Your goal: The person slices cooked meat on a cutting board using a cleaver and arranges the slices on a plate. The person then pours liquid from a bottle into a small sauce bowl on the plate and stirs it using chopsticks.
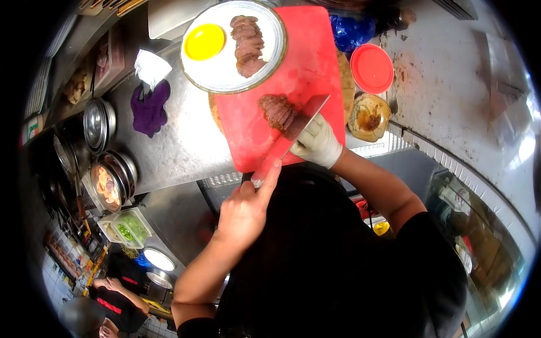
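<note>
My left hand [246, 211] is bare and closed round the handle of a wide-bladed knife [307, 115], index finger stretched along it. The blade lies slantwise over a red cutting board [248, 127]. Against its left side rests a piece of browned meat [276, 111], cut into slices that are pink inside. My right hand [320, 143] wears a white glove. Its fingers are curled close to the blade's other side, and their tips and whatever they hold are hidden. Beyond, a round plate [217, 73] carries a row of sliced meat [247, 45] and a yellow dish [204, 42].
Right of the board are a red round lid or dish [372, 69], a stained bowl [369, 117] and a blue plastic bag [352, 32]. A purple cloth [150, 108] lies left, near metal pans [100, 125] and a tub of chopped greens [131, 228]. Another person [121, 298] stands lower left.
</note>
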`<state>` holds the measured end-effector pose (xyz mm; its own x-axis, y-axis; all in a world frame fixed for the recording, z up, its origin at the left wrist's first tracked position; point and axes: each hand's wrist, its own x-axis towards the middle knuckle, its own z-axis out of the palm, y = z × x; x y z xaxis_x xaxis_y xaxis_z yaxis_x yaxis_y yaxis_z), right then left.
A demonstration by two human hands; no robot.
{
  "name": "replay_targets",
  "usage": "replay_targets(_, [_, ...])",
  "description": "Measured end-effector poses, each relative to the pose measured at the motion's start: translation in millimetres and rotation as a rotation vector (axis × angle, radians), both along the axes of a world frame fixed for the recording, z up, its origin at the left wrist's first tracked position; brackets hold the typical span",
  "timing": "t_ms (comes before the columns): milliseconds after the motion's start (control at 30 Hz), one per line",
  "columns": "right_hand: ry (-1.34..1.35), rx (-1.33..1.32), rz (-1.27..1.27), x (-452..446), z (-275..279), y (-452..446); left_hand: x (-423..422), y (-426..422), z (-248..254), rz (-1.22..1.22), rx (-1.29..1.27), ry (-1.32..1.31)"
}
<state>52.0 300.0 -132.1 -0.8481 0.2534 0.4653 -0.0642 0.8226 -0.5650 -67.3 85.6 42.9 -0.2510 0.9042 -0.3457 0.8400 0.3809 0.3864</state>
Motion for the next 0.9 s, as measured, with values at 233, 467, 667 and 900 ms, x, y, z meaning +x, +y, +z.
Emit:
replay_targets(233, [-0.038,-0.026,0.017,-0.5,-1.1,1.3,-0.9,4.1,0.6,0.01,-0.02,-0.036])
replay_targets(467, [0.006,-0.022,-0.013,-2.1,10.8,0.5,-2.5,-4.9,0.5,0.012,-0.037,-0.043])
replay_targets(667, [0.051,0.002,-0.01,-2.8,17.2,2.7,-6.0,9.0,-11.3,0.034,0.019,-0.062])
replay_targets(900, [0.061,-0.022,-0.036,-2.2,14.6,1.0,-6.0,8.8,-21.8,0.045,0.016,-0.071])
